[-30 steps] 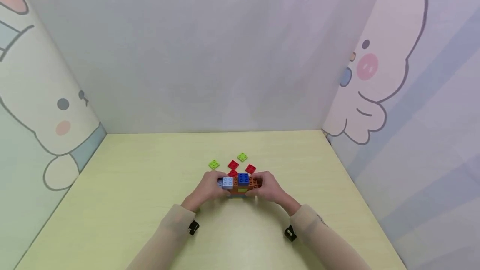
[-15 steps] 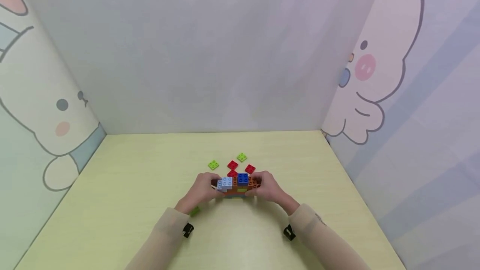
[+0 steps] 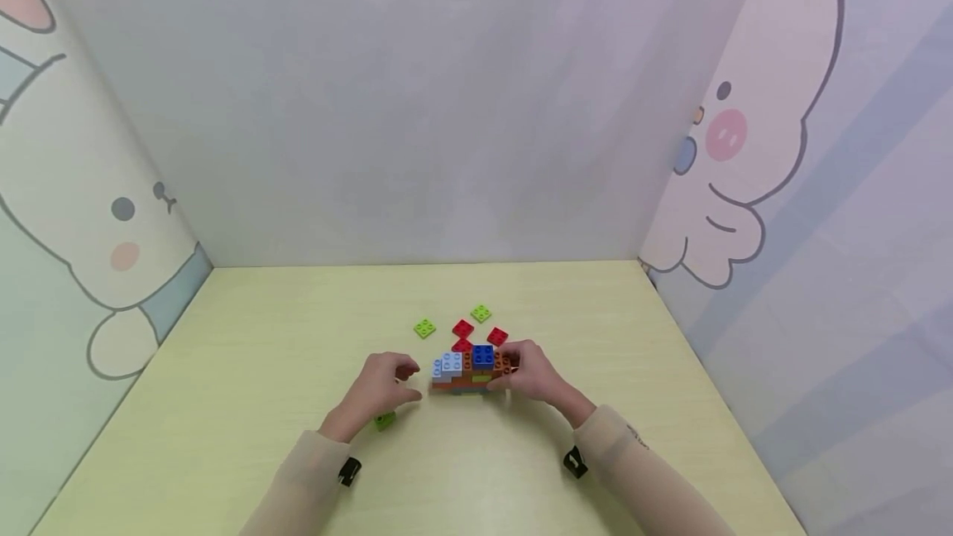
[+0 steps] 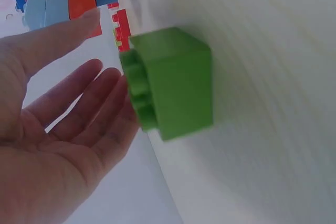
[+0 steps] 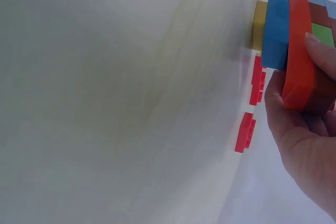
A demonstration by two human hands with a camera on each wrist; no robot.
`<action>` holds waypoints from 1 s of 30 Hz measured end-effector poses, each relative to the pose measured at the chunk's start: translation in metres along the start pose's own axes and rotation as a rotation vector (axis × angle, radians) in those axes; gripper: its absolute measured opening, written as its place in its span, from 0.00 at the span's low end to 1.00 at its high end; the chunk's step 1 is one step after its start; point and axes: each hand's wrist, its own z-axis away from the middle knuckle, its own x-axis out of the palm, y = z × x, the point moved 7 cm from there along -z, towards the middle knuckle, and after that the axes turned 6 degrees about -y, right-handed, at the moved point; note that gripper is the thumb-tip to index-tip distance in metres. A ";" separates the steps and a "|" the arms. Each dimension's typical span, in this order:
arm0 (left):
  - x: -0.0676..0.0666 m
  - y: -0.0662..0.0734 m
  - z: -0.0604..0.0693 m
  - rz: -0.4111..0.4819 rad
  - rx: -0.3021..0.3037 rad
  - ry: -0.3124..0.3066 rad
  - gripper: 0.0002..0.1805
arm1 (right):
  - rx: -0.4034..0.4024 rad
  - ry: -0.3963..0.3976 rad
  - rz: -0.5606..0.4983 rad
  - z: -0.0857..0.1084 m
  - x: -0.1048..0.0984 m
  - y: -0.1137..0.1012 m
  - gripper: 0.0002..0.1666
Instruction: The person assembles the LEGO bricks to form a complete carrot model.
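Observation:
A model of stacked toy building bricks point(image 3: 463, 376) stands at mid-table, with orange, brown, light blue, dark blue and green pieces. In the right wrist view its lower layers show a blue brick point(image 5: 275, 31) over a yellow one point(image 5: 259, 25). My right hand point(image 3: 530, 370) grips the model's right end, thumb on the near side. To the left of the model, and apart from it, my left hand point(image 3: 378, 387) holds nothing; its fingers are relaxed and spread from the thumb. A green brick point(image 4: 178, 82) rests on the table beside the left hand, partly covered in the head view.
Behind the model lie several flat plates: a red plate point(image 3: 497, 337), another red plate point(image 3: 462, 328), a green plate point(image 3: 481, 313) and a green plate point(image 3: 424, 327). Cartoon-printed walls bound the pale table point(image 3: 260, 337) at back and sides.
My left hand has let go of the model's left end and moved left toward me. The green brick near its wrist has come into sight. The right hand keeps its grip.

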 end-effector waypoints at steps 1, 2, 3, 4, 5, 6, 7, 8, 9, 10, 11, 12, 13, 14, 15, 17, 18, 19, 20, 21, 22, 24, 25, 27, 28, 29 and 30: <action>-0.001 -0.001 0.002 -0.013 -0.008 0.002 0.20 | 0.000 -0.002 0.000 0.000 0.000 0.000 0.24; -0.002 -0.003 0.005 -0.025 -0.016 0.004 0.21 | 0.002 -0.003 0.000 0.000 0.000 0.000 0.24; -0.003 -0.004 0.007 -0.037 -0.019 0.006 0.22 | 0.004 -0.003 0.000 0.000 0.000 0.000 0.25; -0.003 -0.006 0.010 -0.053 -0.023 0.005 0.23 | 0.006 -0.003 0.001 0.000 0.000 0.001 0.25; -0.004 -0.007 0.012 -0.067 -0.026 0.003 0.24 | 0.007 -0.003 0.002 0.000 0.000 0.001 0.26; -0.004 -0.009 0.014 -0.079 -0.039 -0.004 0.26 | 0.008 -0.003 0.002 0.000 0.000 0.001 0.26; -0.003 -0.012 0.015 -0.093 -0.045 -0.010 0.27 | 0.008 -0.003 0.002 0.000 0.000 0.001 0.27; -0.003 -0.014 0.017 -0.104 -0.047 -0.016 0.28 | 0.009 -0.002 0.002 0.000 0.000 0.001 0.28; -0.003 -0.015 0.019 -0.118 -0.047 -0.020 0.29 | 0.008 -0.001 0.001 0.000 0.001 0.001 0.28; -0.003 -0.017 0.020 -0.131 -0.049 -0.027 0.30 | 0.007 0.001 0.002 0.000 0.001 0.001 0.28; -0.003 -0.018 0.022 -0.138 -0.052 -0.033 0.30 | 0.006 0.002 0.002 0.000 0.001 0.001 0.29; -0.003 -0.019 0.023 -0.145 -0.054 -0.037 0.31 | 0.006 0.003 0.001 0.000 0.001 0.001 0.29; -0.003 -0.020 0.024 -0.150 -0.052 -0.038 0.31 | 0.007 0.006 0.001 0.001 0.001 0.001 0.29; -0.003 -0.021 0.026 -0.154 -0.053 -0.040 0.31 | 0.009 0.008 0.003 0.001 0.000 0.000 0.29; -0.004 -0.021 0.027 -0.157 -0.055 -0.043 0.32 | 0.009 0.009 0.003 0.001 0.000 0.000 0.29; -0.003 -0.023 0.028 -0.153 -0.072 -0.052 0.33 | 0.007 0.008 0.005 0.001 0.000 0.000 0.29; -0.003 -0.025 0.028 -0.151 -0.080 -0.055 0.34 | 0.009 0.008 0.004 0.002 0.000 0.000 0.29; -0.003 -0.026 0.029 -0.147 -0.091 -0.057 0.35 | 0.009 0.007 0.006 0.002 0.000 0.000 0.29; -0.003 -0.027 0.029 -0.142 -0.100 -0.059 0.35 | 0.008 0.006 0.007 0.001 0.000 0.000 0.29; -0.003 -0.028 0.030 -0.137 -0.109 -0.060 0.35 | 0.005 0.005 0.007 0.001 0.000 0.000 0.29; -0.003 -0.029 0.030 -0.131 -0.116 -0.060 0.34 | 0.002 0.005 0.010 0.001 0.000 0.000 0.28; -0.004 -0.030 0.030 -0.122 -0.124 -0.057 0.33 | 0.000 0.006 0.008 0.000 -0.001 0.000 0.27; -0.004 -0.030 0.031 -0.118 -0.127 -0.056 0.32 | -0.004 0.005 0.008 0.000 -0.001 0.000 0.27; -0.005 -0.031 0.031 -0.113 -0.133 -0.055 0.30 | -0.011 0.003 0.009 -0.001 -0.001 0.000 0.26; -0.005 -0.031 0.031 -0.111 -0.135 -0.055 0.29 | -0.012 0.003 0.007 -0.001 -0.001 0.000 0.26; -0.005 -0.031 0.031 -0.110 -0.137 -0.055 0.28 | -0.013 0.002 0.004 -0.001 -0.001 0.000 0.27; -0.005 -0.031 0.031 -0.111 -0.140 -0.054 0.28 | -0.014 0.001 0.003 -0.001 -0.001 0.000 0.27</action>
